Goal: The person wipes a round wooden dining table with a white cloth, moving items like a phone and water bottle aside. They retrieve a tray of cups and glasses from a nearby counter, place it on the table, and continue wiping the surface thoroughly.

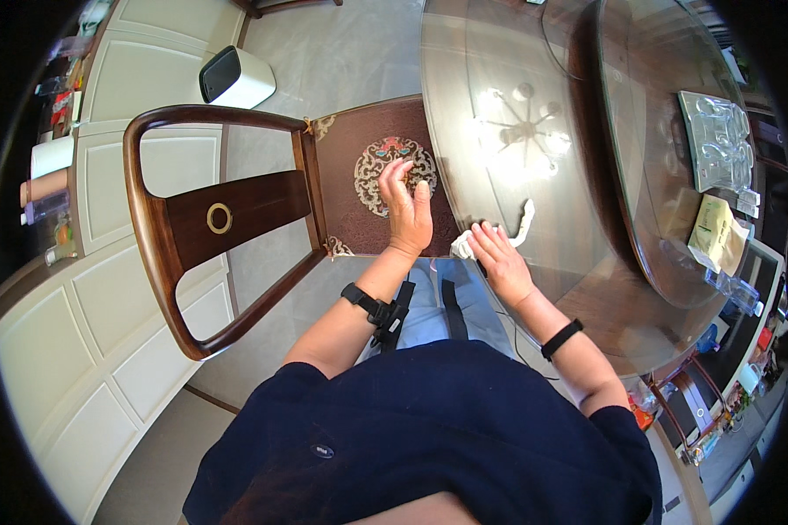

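Note:
My right hand (503,264) presses a crumpled white cloth (525,220) against the edge of the glass-topped round table (490,184). One bunch of the cloth shows by the thumb and a thin tail sticks out beyond the fingers; the rest is hidden under the palm. My left hand (406,213) is raised over the chair's brown seat cushion (346,166), holding nothing, with its thumb apart from its slightly bent fingers. A round patterned emblem on the cushion is partly covered by that hand. The dark wooden chair (228,210) stands at my left, its seat reaching the table's edge.
A raised glass turntable (657,210) sits on the table, bearing a clear plastic tray (716,140) and a yellowish paper packet (716,229). A white bin (241,77) stands on the floor beyond the chair. Pale cabinets (105,289) line the left side.

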`<state>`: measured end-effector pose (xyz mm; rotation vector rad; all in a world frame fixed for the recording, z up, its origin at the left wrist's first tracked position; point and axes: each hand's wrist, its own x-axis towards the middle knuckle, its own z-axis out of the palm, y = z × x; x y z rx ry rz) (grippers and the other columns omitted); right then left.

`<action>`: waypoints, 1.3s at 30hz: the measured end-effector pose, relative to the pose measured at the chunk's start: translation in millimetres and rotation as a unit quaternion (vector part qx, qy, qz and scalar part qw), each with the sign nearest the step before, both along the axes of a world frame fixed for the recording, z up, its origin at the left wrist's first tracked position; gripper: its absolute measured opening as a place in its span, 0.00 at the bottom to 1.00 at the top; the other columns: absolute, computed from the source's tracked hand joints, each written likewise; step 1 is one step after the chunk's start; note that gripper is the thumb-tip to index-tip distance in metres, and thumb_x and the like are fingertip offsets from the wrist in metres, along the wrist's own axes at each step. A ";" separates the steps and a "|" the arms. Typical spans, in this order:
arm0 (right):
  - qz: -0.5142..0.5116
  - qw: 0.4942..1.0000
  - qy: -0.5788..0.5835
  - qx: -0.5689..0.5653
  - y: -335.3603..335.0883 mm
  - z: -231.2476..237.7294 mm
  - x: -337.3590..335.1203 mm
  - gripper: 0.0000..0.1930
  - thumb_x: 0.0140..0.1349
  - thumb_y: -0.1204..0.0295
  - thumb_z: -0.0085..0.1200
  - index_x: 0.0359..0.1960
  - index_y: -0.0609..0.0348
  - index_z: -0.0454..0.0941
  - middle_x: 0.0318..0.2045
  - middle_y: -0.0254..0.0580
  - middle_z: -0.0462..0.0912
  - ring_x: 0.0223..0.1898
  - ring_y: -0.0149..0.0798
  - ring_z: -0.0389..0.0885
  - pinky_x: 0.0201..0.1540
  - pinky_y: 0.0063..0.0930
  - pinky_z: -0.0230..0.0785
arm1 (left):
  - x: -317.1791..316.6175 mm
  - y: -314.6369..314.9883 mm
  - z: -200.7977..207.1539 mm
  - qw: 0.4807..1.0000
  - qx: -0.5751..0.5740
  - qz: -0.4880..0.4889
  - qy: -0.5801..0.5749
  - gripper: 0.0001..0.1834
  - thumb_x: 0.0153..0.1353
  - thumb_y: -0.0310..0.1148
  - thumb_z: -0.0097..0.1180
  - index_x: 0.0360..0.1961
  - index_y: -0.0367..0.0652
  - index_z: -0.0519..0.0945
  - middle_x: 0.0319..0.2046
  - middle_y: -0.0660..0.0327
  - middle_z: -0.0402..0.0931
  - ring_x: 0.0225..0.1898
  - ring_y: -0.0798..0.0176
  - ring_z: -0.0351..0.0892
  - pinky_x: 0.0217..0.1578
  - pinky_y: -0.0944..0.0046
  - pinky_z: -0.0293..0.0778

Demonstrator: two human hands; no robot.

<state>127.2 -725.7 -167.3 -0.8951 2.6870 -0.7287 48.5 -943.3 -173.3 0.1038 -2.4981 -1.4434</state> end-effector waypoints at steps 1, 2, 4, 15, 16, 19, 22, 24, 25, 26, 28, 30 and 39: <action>0.012 1.000 0.002 -0.008 -3.3 -1.0 -8.1 0.28 0.57 0.76 0.48 0.64 0.60 0.69 0.68 0.48 0.66 0.71 0.49 0.60 0.73 0.49 0.51 | 1.1 1.0 -0.3 1.000 0.002 -0.004 0.000 0.24 0.73 0.45 0.40 0.58 0.35 0.66 0.59 0.46 0.59 0.64 0.46 0.58 0.66 0.48 0.51; 0.013 1.000 0.008 -0.020 -6.5 -2.0 -20.1 0.28 0.58 0.76 0.47 0.63 0.60 0.69 0.68 0.48 0.66 0.71 0.49 0.60 0.73 0.49 0.51 | 1.4 1.8 -0.8 1.000 0.004 -0.009 0.000 0.24 0.73 0.45 0.41 0.58 0.35 0.66 0.59 0.46 0.59 0.64 0.46 0.58 0.66 0.48 0.51; 0.031 0.999 0.042 -0.013 -20.1 -6.2 -53.4 0.25 0.59 0.73 0.45 0.61 0.60 0.71 0.67 0.48 0.67 0.70 0.48 0.61 0.73 0.47 0.51 | 1.1 4.3 -2.3 1.000 0.007 -0.013 0.001 0.23 0.72 0.44 0.42 0.58 0.35 0.66 0.59 0.46 0.59 0.63 0.45 0.58 0.66 0.48 0.52; -0.047 0.999 0.000 -0.016 4.9 -4.4 -2.9 0.22 0.60 0.74 0.46 0.58 0.60 0.73 0.65 0.46 0.70 0.69 0.47 0.63 0.73 0.46 0.53 | -3.7 17.2 -0.4 0.998 -0.006 -0.059 -0.018 0.21 0.70 0.40 0.47 0.55 0.35 0.69 0.57 0.46 0.60 0.61 0.45 0.59 0.64 0.48 0.55; -0.057 0.998 -0.019 -0.005 16.4 0.2 15.9 0.22 0.60 0.74 0.46 0.58 0.60 0.73 0.65 0.46 0.70 0.69 0.47 0.63 0.73 0.46 0.53 | -2.6 18.7 0.0 0.998 -0.003 -0.067 -0.022 0.20 0.70 0.40 0.48 0.55 0.35 0.69 0.57 0.46 0.59 0.61 0.45 0.59 0.64 0.48 0.55; -0.092 0.994 -0.042 0.027 39.3 16.1 54.9 0.23 0.59 0.76 0.47 0.59 0.58 0.74 0.65 0.44 0.71 0.69 0.47 0.65 0.71 0.46 0.56 | 0.7 26.5 1.4 0.995 -0.010 -0.099 -0.031 0.19 0.68 0.38 0.51 0.54 0.37 0.71 0.56 0.46 0.60 0.60 0.44 0.60 0.63 0.48 0.57; -0.180 0.983 -0.025 0.006 50.7 34.2 71.7 0.24 0.57 0.79 0.49 0.58 0.56 0.75 0.63 0.43 0.73 0.67 0.48 0.67 0.70 0.45 0.59 | 2.3 36.3 4.1 0.988 -0.042 -0.146 -0.027 0.17 0.66 0.36 0.54 0.52 0.40 0.74 0.56 0.46 0.62 0.59 0.44 0.62 0.63 0.48 0.58; -0.255 0.967 -0.001 -0.026 55.5 46.0 76.2 0.24 0.55 0.83 0.51 0.56 0.55 0.77 0.62 0.43 0.75 0.66 0.49 0.69 0.69 0.44 0.61 | 2.3 42.1 7.0 0.980 -0.056 -0.189 -0.022 0.16 0.64 0.35 0.56 0.50 0.42 0.76 0.55 0.47 0.63 0.59 0.43 0.62 0.62 0.48 0.59; -0.279 0.960 0.015 -0.028 58.1 51.4 77.2 0.23 0.56 0.83 0.51 0.55 0.55 0.77 0.61 0.43 0.75 0.66 0.49 0.69 0.68 0.44 0.61 | 2.9 47.3 8.6 0.979 -0.066 -0.193 -0.001 0.16 0.62 0.34 0.58 0.50 0.44 0.77 0.54 0.48 0.65 0.58 0.43 0.64 0.61 0.49 0.61; -0.312 0.949 0.019 -0.023 60.4 57.2 78.6 0.23 0.56 0.83 0.52 0.55 0.55 0.78 0.61 0.44 0.76 0.65 0.49 0.70 0.68 0.44 0.62 | 2.9 51.0 10.9 0.973 -0.067 -0.221 0.000 0.16 0.62 0.34 0.58 0.51 0.44 0.77 0.53 0.49 0.66 0.58 0.44 0.65 0.60 0.50 0.62; -0.379 0.922 0.023 -0.079 63.8 68.4 80.7 0.19 0.60 0.83 0.52 0.54 0.56 0.79 0.57 0.45 0.79 0.62 0.50 0.73 0.65 0.41 0.65 | 2.9 57.8 17.2 0.959 -0.068 -0.275 0.005 0.18 0.61 0.34 0.59 0.52 0.44 0.77 0.52 0.49 0.68 0.56 0.44 0.66 0.59 0.52 0.64; -0.446 0.886 0.009 -0.126 63.9 78.9 81.2 0.17 0.63 0.82 0.51 0.53 0.57 0.79 0.56 0.46 0.80 0.60 0.50 0.76 0.63 0.40 0.67 | 9.0 65.1 27.2 0.944 -0.014 -0.325 -0.051 0.20 0.60 0.34 0.60 0.53 0.43 0.77 0.52 0.51 0.70 0.56 0.47 0.69 0.58 0.55 0.67; -0.541 0.791 -0.018 -0.287 9.6 103.8 66.5 0.12 0.66 0.74 0.56 0.49 0.63 0.81 0.47 0.49 0.84 0.46 0.41 0.84 0.47 0.29 0.76 | 75.9 103.9 61.2 0.774 0.304 -0.447 -0.329 0.22 0.63 0.29 0.59 0.56 0.36 0.71 0.51 0.54 0.76 0.52 0.59 0.76 0.54 0.60 0.72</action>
